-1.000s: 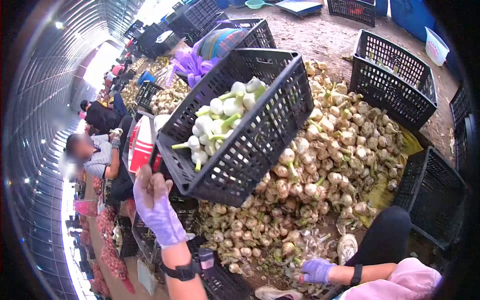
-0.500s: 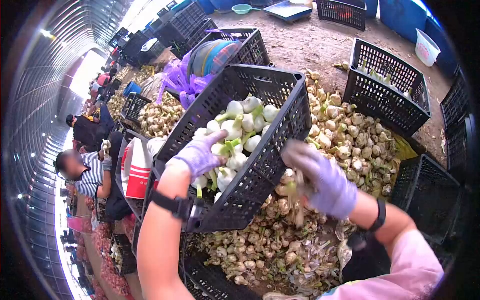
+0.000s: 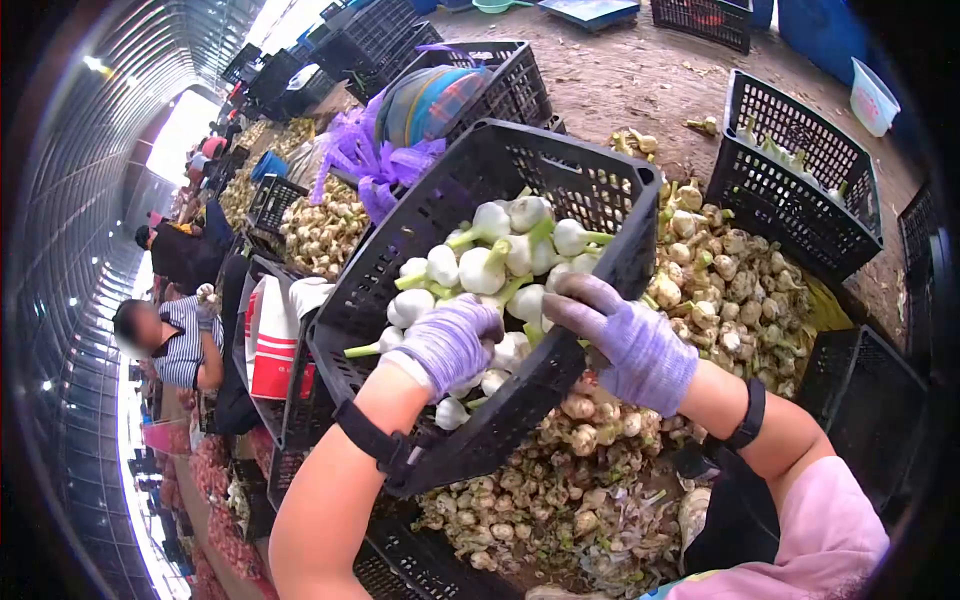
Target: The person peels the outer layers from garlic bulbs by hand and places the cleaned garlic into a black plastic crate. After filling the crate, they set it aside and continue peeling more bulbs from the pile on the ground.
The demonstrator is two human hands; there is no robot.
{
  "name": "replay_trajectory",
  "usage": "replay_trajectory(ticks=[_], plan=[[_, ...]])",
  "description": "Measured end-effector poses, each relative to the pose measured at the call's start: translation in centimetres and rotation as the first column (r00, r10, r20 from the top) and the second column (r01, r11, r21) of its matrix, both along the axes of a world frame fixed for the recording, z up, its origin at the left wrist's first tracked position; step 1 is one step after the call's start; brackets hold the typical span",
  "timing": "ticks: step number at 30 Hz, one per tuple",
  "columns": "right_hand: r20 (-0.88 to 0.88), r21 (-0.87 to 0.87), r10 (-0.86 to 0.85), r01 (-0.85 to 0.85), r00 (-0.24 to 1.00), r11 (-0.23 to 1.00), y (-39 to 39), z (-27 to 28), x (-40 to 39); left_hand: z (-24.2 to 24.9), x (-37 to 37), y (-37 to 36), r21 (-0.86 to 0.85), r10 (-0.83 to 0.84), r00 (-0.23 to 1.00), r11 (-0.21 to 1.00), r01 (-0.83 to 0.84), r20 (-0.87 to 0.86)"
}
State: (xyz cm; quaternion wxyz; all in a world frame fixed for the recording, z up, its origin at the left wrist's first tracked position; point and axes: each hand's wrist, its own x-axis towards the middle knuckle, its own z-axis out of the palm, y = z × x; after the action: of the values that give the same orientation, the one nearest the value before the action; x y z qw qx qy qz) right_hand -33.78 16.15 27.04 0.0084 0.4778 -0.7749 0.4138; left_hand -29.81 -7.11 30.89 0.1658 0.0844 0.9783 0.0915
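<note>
A black plastic crate [image 3: 600, 180] stands tilted in front of me, with white garlic bulbs [image 3: 482, 270] trimmed to short green stems inside. My left hand [image 3: 448, 345], in a purple knit glove, rests among the bulbs with its fingers curled; whatever lies under them is hidden. My right hand [image 3: 630, 340], in a matching glove with dirty fingertips, hooks its fingers over the crate's right rim, close beside the nearest bulbs. Below and right of the crate lies a heap of unpeeled, soil-stained garlic [image 3: 735, 285].
A second black crate [image 3: 800, 215] holding some garlic stands at the right rear. Purple mesh bags [image 3: 365, 150] lie behind the main crate. At left sits a person in a striped shirt [image 3: 182, 340], near a red and white bag [image 3: 270, 340]. Loose skins [image 3: 625, 535] litter the floor.
My right hand has come up from the loose garlic below onto the crate's rim. My left hand's fingers have curled in, and the crate has shifted slightly to the right.
</note>
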Motion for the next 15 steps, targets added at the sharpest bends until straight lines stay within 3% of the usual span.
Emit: replay_trajectory(ticks=[2,4,6,7,15], plan=[[-0.007,0.023,-0.016,0.016,1.000,1.000,0.1,-0.1,0.2,-0.1,0.0,0.7,-0.107,-0.052,0.994,0.992,0.063,0.096],[0.023,0.025,-0.017,0.016,1.000,1.000,0.1,-0.1,0.2,-3.3,-0.4,-0.2,-0.045,-0.053,0.986,0.997,0.061,0.161],[0.021,0.022,-0.027,0.026,0.999,0.999,-0.1,-0.3,0.1,-9.6,-1.5,-2.0,0.446,-0.155,0.959,0.894,0.033,0.239],[0.014,-0.017,-0.017,0.017,1.000,1.000,-0.3,-0.5,0.0,-10.4,-1.8,-1.4,0.535,-0.169,0.937,0.845,-0.023,0.306],[0.028,-0.078,-0.006,0.008,1.000,0.997,-1.6,-1.6,-0.9,-12.3,-3.1,-0.2,0.505,-0.137,0.902,0.857,-0.100,0.410]])
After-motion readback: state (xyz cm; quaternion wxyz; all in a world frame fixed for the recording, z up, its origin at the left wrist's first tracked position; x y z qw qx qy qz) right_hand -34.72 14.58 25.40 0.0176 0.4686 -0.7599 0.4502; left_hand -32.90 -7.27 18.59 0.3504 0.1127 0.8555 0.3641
